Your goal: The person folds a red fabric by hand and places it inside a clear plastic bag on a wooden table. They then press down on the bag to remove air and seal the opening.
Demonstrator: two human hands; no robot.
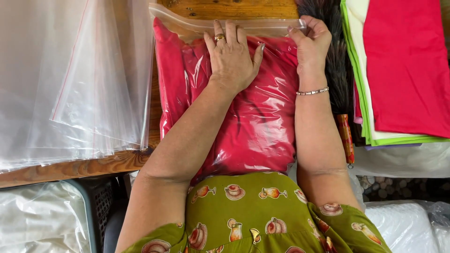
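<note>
- The left hand [233, 58] lies flat, palm down, fingers spread slightly apart and pressed on the upper part of a clear plastic bag [225, 29] that holds a folded red garment [253, 122]; a gold ring [219, 37] sits on one finger.
- The right hand [310, 40] has its fingers curled together, pinching the bag's top strip at its right end; a thin bracelet [312, 91] circles the wrist.
- The bag lies on a wooden tabletop [225, 8], its open end towards the far edge and its bottom end at the near edge, against the person's green patterned clothing [253, 211].
- Both forearms rest over the bag, the right one along its right side.
- Just right of the right hand lies a dark feather duster [335, 56] with a patterned handle.
- Further right, a stack of folded cloth [403, 65], red on top with cream and green beneath, reaches the tabletop's right edge.
- Towards the left edge lies a pile of empty clear bags [70, 79], just beside the filled one.
- Below the near left edge stands a dark crate [101, 206].
</note>
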